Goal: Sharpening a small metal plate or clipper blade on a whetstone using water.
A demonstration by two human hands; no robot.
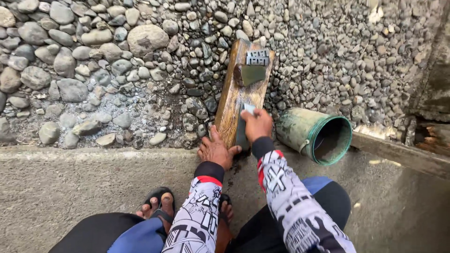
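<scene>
A wooden plank [234, 96] lies on the gravel, its near end at a concrete ledge. My left hand [215, 151] presses flat on the plank's near end, fingers spread. My right hand [256, 124] is closed on a small flat pale piece [249, 108] held against a dark block [242, 133] on the plank. Farther up the plank rest a dark flat metal blade [250, 74] and a small grey metal piece [257, 57]. Both arms wear patterned black-and-white sleeves.
A green cylindrical can [318, 133] lies on its side right of the plank, mouth facing me. Rounded stones [93, 56] and gravel cover the ground beyond the concrete ledge [70, 178]. A wooden beam [403, 154] runs at the right. My sandalled foot [159, 206] rests below.
</scene>
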